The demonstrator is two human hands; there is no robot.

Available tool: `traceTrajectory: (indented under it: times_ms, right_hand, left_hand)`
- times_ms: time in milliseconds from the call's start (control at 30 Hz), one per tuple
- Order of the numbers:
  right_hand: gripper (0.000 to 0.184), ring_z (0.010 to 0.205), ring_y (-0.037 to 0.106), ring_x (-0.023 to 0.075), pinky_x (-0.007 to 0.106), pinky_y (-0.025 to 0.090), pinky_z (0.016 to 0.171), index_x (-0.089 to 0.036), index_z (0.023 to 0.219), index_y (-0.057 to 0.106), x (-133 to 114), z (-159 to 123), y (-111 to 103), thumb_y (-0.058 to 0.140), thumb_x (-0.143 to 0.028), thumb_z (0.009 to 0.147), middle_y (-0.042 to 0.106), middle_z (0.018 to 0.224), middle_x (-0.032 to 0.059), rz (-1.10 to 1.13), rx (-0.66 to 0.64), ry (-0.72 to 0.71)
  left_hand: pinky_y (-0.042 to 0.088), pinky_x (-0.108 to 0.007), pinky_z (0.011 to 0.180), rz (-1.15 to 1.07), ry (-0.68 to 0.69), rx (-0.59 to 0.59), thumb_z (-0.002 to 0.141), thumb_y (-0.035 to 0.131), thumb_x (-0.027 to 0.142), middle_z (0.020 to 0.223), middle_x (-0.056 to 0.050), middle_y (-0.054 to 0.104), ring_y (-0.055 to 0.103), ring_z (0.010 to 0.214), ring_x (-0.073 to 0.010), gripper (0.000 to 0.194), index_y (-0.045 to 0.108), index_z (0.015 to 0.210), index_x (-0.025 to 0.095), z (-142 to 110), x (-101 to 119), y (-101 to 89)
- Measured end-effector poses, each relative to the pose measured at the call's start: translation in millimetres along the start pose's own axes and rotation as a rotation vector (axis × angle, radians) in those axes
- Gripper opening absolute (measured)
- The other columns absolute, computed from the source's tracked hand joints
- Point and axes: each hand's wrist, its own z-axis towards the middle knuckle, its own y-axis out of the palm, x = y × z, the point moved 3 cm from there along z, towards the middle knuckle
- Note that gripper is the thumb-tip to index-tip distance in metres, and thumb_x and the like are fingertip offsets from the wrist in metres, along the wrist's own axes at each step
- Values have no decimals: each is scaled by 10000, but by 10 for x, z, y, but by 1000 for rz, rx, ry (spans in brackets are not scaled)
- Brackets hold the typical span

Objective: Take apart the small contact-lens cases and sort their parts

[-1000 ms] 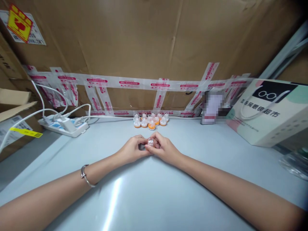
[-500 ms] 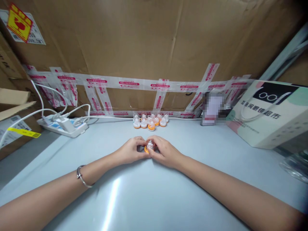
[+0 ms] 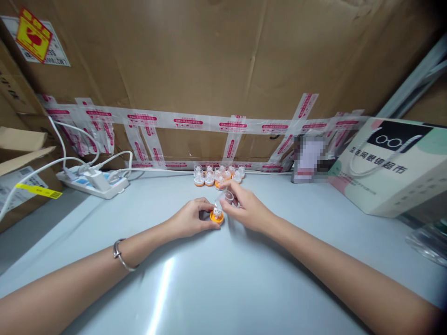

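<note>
So the clear plastic cover (image 3: 221,201) has come off the orange round base (image 3: 216,221) since half a second ago, and the right hand (image 3: 248,207) has pulled it up and off to the right. That hand's got the cover pinched between thumb and fingers, tipped over with its round opening facing right. The left hand (image 3: 188,218) has a narrow grip on the base's left edge, pretty much mid-table. Sitting upright on the base is a tiny white figurine (image 3: 217,212), details too small to make out. The cover's totally see-through, kinda cup-shaped. Just beyond on the gray table (image 3: 195,279) there's a cluster of similar clear-topped capsules (image 3: 209,177), some with orange bottoms showing.
</note>
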Motion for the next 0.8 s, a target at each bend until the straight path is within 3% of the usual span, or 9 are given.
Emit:
traceTrajectory:
  times_ms: [100, 267, 400, 633, 800]
  right_hand:
    - [251, 551, 431, 90, 210, 347, 533, -187, 929, 426, 239, 59, -171, 502, -355, 759, 488, 656, -38, 70, 145, 99]
    - [309, 548, 435, 112, 238, 352, 517, -177, 800, 484, 1082, 86, -677, 597, -418, 642, 474, 615, -22, -24, 548, 342]
    - [294, 513, 432, 112, 259, 355, 529, -154, 792, 549, 1562, 36, -827, 624, -363, 598, 479, 569, -23, -159, 571, 510]
    - [373, 532, 456, 114, 265, 377, 571, -95, 905, 594, 1671, 52, -675, 599, -346, 629, 508, 598, -2, -191, 529, 515]
    - [567, 567, 503, 134, 273, 406, 604, -78, 1091, 470, 1712, 35, -662, 622, -329, 606, 527, 628, -7, -155, 578, 494]
  left_hand:
    - [377, -212, 651, -1, -26, 17, 657, 646, 390, 835, -20, 557, 503, 721, -123, 308, 646, 885, 182, -6, 15, -6]
    - [389, -229, 676, 19, -45, 18, 657, 639, 407, 845, -31, 555, 508, 737, -137, 333, 642, 899, 178, -28, 19, -14]
    - [391, -228, 690, 20, -30, 25, 663, 636, 393, 854, -28, 554, 511, 753, -137, 323, 637, 905, 180, -34, 28, -21]
    - [389, -231, 704, 16, -10, 31, 677, 623, 381, 867, -25, 555, 507, 763, -138, 309, 628, 918, 189, -37, 29, -18]
    - [388, -240, 733, 16, -18, 27, 701, 604, 354, 888, -33, 550, 505, 784, -143, 284, 624, 931, 188, -40, 39, -18]
